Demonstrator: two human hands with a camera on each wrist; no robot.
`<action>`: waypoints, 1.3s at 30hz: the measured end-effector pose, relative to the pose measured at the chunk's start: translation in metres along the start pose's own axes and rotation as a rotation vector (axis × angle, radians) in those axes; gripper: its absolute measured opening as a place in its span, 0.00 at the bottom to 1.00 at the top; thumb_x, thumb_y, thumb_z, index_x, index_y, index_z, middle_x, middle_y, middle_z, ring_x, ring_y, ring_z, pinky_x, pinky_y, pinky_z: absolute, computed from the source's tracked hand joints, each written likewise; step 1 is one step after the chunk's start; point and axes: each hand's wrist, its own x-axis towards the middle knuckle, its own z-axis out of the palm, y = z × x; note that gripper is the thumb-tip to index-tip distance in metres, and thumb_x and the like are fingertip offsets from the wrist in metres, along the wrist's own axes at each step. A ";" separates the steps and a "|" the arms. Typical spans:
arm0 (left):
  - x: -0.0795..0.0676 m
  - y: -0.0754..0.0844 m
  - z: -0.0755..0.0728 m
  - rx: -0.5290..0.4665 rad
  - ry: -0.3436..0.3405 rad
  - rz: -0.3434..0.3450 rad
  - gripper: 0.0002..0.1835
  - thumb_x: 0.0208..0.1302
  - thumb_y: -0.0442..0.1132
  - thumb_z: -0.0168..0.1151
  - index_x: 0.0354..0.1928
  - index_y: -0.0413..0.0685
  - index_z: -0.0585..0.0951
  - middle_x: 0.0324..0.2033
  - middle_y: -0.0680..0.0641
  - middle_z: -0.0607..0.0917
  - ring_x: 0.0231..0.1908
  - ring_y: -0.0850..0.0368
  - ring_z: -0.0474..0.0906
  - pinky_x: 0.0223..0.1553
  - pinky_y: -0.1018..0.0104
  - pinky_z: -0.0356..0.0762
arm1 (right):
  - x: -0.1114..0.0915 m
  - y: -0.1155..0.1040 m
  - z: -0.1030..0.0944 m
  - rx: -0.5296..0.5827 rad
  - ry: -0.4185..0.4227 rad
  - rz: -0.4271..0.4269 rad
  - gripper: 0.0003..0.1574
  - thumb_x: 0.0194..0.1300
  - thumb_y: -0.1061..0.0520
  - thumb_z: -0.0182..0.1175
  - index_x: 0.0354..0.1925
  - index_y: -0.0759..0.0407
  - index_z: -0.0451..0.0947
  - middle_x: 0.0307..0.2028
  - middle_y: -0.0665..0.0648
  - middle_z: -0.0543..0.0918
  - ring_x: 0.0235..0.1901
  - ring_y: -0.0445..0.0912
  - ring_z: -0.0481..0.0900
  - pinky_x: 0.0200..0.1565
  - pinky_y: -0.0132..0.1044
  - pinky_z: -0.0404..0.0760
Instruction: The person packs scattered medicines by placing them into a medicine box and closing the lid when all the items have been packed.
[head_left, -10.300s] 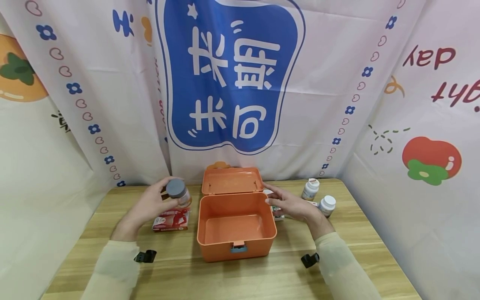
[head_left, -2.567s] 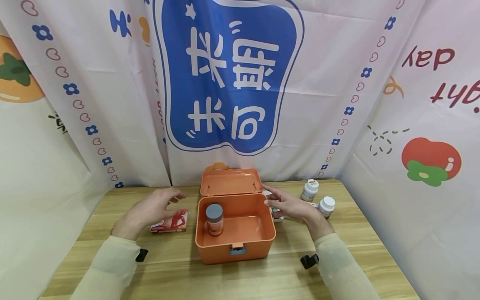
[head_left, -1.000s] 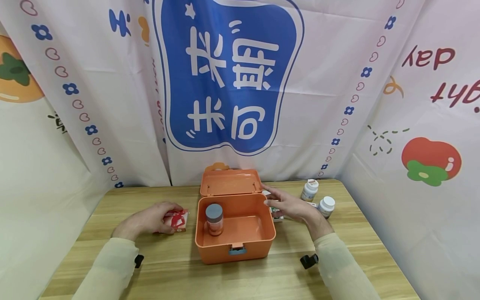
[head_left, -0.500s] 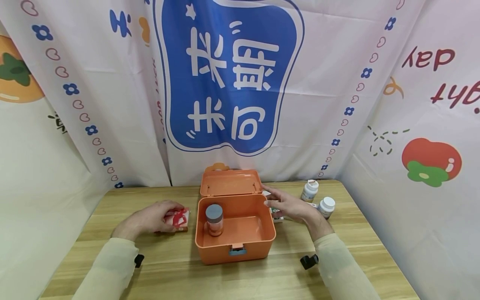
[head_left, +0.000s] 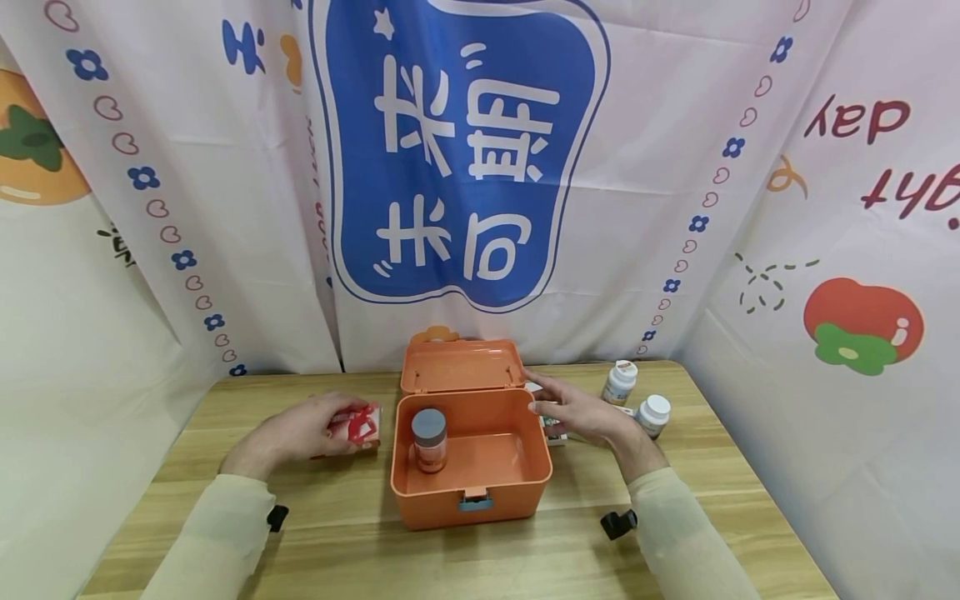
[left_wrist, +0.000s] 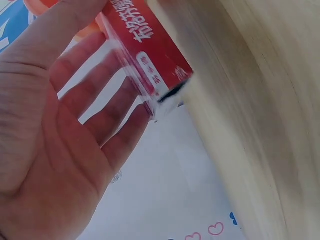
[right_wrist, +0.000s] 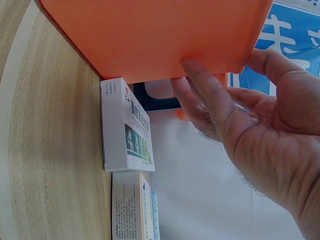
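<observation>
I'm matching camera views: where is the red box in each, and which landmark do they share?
Head: red box left of the orange case, in the left hand.
Left wrist: red box at top centre.
Right wrist: not in it.
Shared landmark: blue panel, top centre, top left and top right respectively.

Left hand [head_left: 306, 429] pinching — right hand [head_left: 583, 410] loosely extended.

On the table [head_left: 465, 571] we find the box [head_left: 435, 510] in the middle, its lid [head_left: 463, 367] behind it, the cloth [head_left: 630, 250] behind both. We see the jar [head_left: 430, 442] inside, towards the left wall. We have the carton [head_left: 363, 427] left of the box, in the left hand [head_left: 306, 429]. To its right we have the right hand [head_left: 581, 410], the first packet [right_wrist: 127, 130], the second packet [right_wrist: 130, 205], the rear bottle [head_left: 620, 382] and, before it, the front bottle [head_left: 653, 417].
</observation>
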 end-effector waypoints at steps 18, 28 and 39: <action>0.004 0.007 0.002 0.033 0.151 -0.045 0.39 0.65 0.62 0.71 0.75 0.58 0.73 0.65 0.45 0.81 0.57 0.47 0.79 0.63 0.40 0.80 | -0.001 -0.001 0.002 0.008 -0.002 -0.015 0.47 0.82 0.50 0.54 0.86 0.42 0.41 0.76 0.72 0.65 0.73 0.65 0.72 0.63 0.53 0.86; 0.000 0.018 -0.001 0.017 0.233 -0.039 0.41 0.66 0.67 0.68 0.76 0.56 0.72 0.66 0.42 0.81 0.60 0.44 0.79 0.61 0.39 0.80 | 0.000 0.000 0.001 0.013 -0.006 -0.014 0.47 0.82 0.50 0.55 0.86 0.41 0.41 0.77 0.72 0.64 0.74 0.65 0.71 0.64 0.54 0.85; 0.001 0.029 -0.006 0.009 0.262 -0.059 0.43 0.66 0.74 0.62 0.76 0.61 0.71 0.66 0.44 0.81 0.58 0.46 0.80 0.57 0.39 0.83 | -0.001 -0.001 0.001 0.015 -0.002 -0.009 0.48 0.82 0.49 0.56 0.86 0.41 0.42 0.76 0.71 0.65 0.74 0.64 0.71 0.64 0.53 0.85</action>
